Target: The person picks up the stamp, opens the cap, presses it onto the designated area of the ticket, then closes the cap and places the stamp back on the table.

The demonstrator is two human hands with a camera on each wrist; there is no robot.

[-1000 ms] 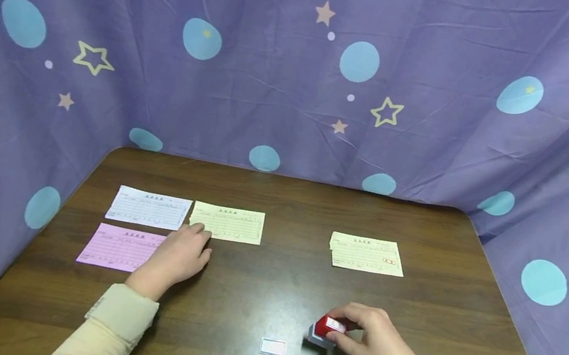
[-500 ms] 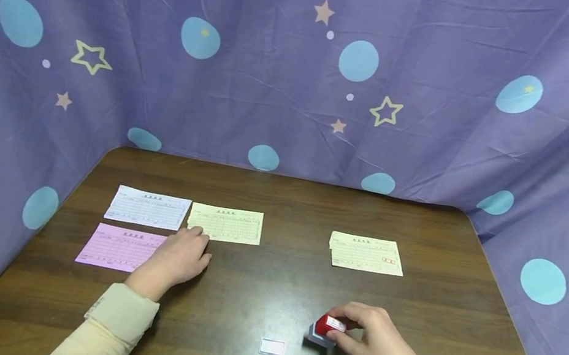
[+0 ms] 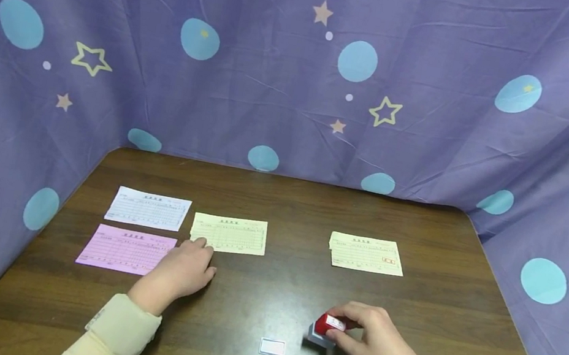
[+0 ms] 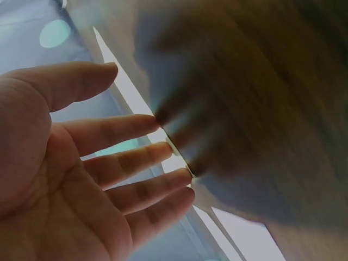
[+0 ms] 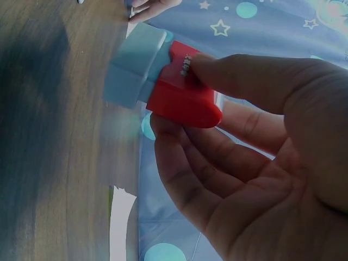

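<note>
My left hand [image 3: 183, 270] lies with extended fingertips on the lower left corner of a yellow printed form [image 3: 231, 234]. In the left wrist view, its fingers [image 4: 128, 160] are spread and fairly straight, tips on the paper's edge. Between thumb and fingers, my right hand [image 3: 375, 347] pinches a self-inking stamp [image 5: 185, 81] by its red top; the pale blue-grey base points down close over the table. Left of the stamp lies a small white rectangular piece [image 3: 272, 347] with a dark border.
A bluish-white form [image 3: 148, 208] and a pink form [image 3: 119, 247] lie at the left. Farther right is another yellow slip [image 3: 367, 256] bearing a red mark, apparently over a second sheet. A purple patterned curtain [image 3: 295, 111] surrounds the wooden table [image 3: 292, 197].
The left hand has slid the yellow form toward me and slightly right, away from the bluish-white one. My right hand with the stamp has stayed in place.
</note>
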